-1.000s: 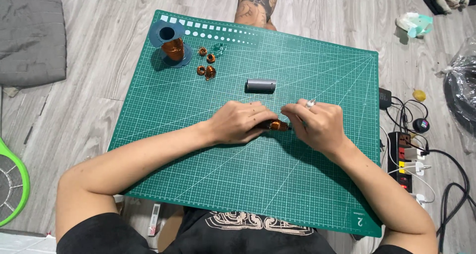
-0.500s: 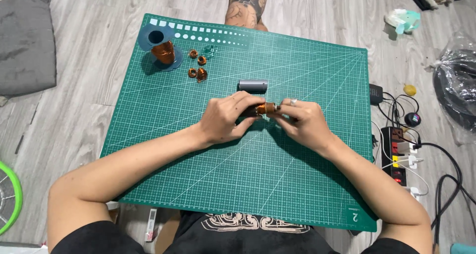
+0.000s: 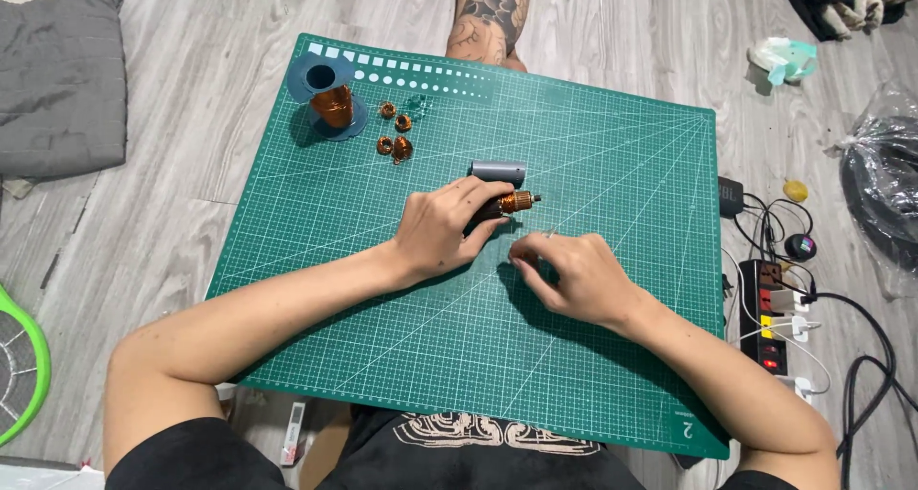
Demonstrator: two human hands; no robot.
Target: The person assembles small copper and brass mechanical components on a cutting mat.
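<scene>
Grey floorboards carry a green cutting mat (image 3: pixel 593 375). Near its middle, the left hand (image 3: pixel 442 232) clasps a copper-wound motor core (image 3: pixel 512 202), its long axis pointing toward the mat's right edge. The right hand (image 3: pixel 572 275) sits just beside, fingertips pinched narrowly; what they hold is too small to tell.

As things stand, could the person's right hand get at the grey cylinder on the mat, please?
Probably yes: the right hand rests just below the grey cylinder, with bare green mat between them; only the left hand, gripping the copper-wound part, crowds one side.

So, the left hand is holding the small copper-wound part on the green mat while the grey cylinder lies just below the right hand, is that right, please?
Not quite. The head view shows the grey cylinder lying just above the left hand, towards the far side of the green mat, not below the right hand. The rest holds: the left hand's fingers grip the copper-wound part.
</scene>
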